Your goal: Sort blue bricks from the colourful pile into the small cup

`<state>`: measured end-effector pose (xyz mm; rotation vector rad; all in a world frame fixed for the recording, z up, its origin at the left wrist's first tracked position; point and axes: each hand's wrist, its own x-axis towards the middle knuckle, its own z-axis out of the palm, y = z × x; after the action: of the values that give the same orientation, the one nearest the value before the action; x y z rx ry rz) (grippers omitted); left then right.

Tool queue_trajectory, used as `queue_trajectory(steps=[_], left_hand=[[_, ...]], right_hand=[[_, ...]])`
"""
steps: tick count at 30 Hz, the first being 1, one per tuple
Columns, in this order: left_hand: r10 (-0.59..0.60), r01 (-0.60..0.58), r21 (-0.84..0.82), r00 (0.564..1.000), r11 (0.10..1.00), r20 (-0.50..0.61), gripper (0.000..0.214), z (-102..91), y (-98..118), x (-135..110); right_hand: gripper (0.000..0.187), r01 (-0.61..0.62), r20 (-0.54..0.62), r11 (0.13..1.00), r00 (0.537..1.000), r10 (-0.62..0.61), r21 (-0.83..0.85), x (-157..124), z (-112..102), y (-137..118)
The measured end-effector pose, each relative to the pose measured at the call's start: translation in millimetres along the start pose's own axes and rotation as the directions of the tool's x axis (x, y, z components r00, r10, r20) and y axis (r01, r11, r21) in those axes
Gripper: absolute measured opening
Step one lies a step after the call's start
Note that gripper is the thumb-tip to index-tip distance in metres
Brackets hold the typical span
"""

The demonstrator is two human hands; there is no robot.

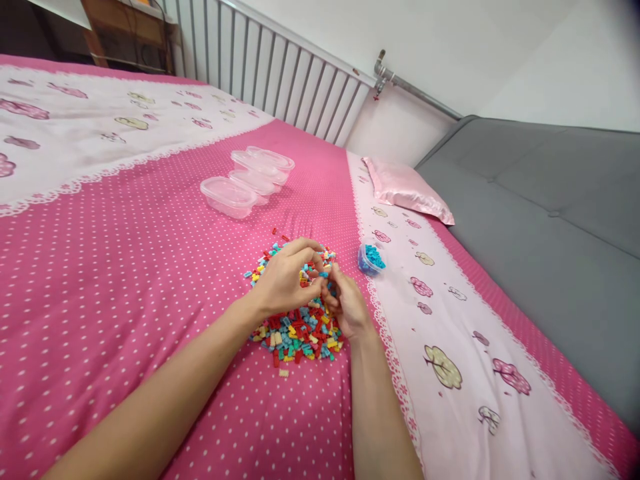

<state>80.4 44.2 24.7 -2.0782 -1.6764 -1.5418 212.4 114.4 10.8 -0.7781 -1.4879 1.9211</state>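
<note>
1. no text, label, brand, number or sign is showing legibly.

The left fingers [306, 245] hid some of the brick pile [305, 333] beneath, and the grey headboard [550, 180] to their right was cut off.
</note>
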Motion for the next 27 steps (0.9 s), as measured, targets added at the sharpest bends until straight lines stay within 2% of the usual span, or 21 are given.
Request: queue_trajectory(steps=[3, 7, 10, 13, 16, 19, 22, 24, 27], left_hand=[[-0.013, 0.011, 0.047, 0.999, 0.999, 0.05, 0.01, 2.5, -1.6, -1.0], [-0.023, 0.014, 0.084, 0.994, 0.996, 0.103, 0.015, 5.8, -6.0, -3.2], [-0.024, 0.016, 0.092, 0.995, 0.996, 0.094, 0.023, 5.1, -8.1, -3.1], [-0.023, 0.017, 0.096, 0.998, 0.995, 0.053, 0.027, -2.9, -12.0, -0.3], [-0.12, 0.12, 0.145, 0.993, 0.982, -0.015, 0.024, -16.4, -21.0, 2.8], [-0.31, 0.305, 0.24, 0.951, 0.922, -0.019, 0.025, -27.6, -32.3, 2.8], [-0.452, 0.41, 0.355, 0.891, 0.84, 0.037, 0.026, -31.6, -41.2, -0.3], [-0.535, 0.469, 0.414, 0.843, 0.781, 0.054, 0.024, -32.2, -44.9, -2.8], [-0.652, 0.564, 0.473, 0.758, 0.677, 0.029, 0.021, -34.9, -47.3, -4.9]], right_hand=[[0.048, -0.02, 0.025, 0.999, 0.999, 0.021, -0.035, -2.8, 2.1, -1.0], [0.045, -0.047, 0.063, 0.999, 0.997, 0.048, -0.01, -3.9, 2.3, -2.6], [0.038, -0.074, 0.079, 0.997, 0.994, 0.073, 0.011, -2.6, 0.0, -3.1], [0.031, -0.083, 0.031, 0.989, 0.996, 0.079, 0.125, 0.7, -4.4, -3.8], [0.02, -0.062, -0.059, 0.966, 0.995, 0.079, 0.25, 4.3, -9.2, -5.2], [0.009, -0.025, -0.099, 0.968, 0.994, 0.051, 0.25, 4.5, -11.8, -6.9], [0.009, -0.01, -0.045, 0.991, 0.999, 0.016, 0.137, -1.7, -10.6, -9.9], [0.012, 0.025, 0.039, 0.998, 0.999, -0.023, -0.055, -9.1, -7.5, -13.2], [0.019, 0.13, 0.254, 0.906, 0.967, -0.026, -0.402, -21.2, -0.9, -17.9]])
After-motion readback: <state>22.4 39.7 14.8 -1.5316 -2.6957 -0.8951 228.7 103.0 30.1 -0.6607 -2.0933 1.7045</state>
